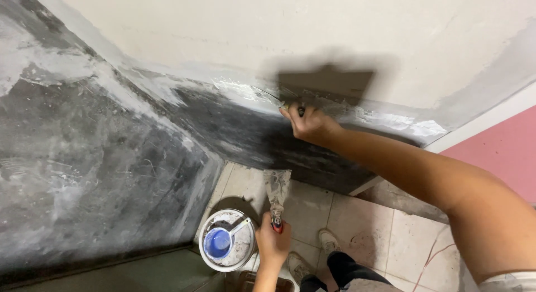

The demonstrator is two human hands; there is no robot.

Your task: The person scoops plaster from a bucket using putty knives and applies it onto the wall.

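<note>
The right hand [309, 124] was clenched on the dark handle of a wide plastering trowel [325, 86], whose blade lay flat against the wall [234, 29] – blurred, with a soft shadow spread round it. Just under the blade ran a band of wet white plaster [391, 121], where the pale upper wall met the dark grey lower part. The right forearm reached up to it from the lower right of the view.

The left hand [272, 243] sat lower, near the floor, gripped round the red handle of a putty knife [277, 192]. Its blade pointed upward and was smeared with grey-white filler.

Just left of that hand stood a round bucket [207, 253] on the floor, its inside caked with white plaster – a small blue cup [218, 243] with a pale handle lay in it. The floor tiles [357, 214] were beige and dusty. Below the left hand showed two soiled white shoes [328, 240] and dark trouser legs. To the left, the adjoining wall [84, 158] was rough, dark grey and streaked white. At the far right a pink surface [502, 152] met a white strip.
</note>
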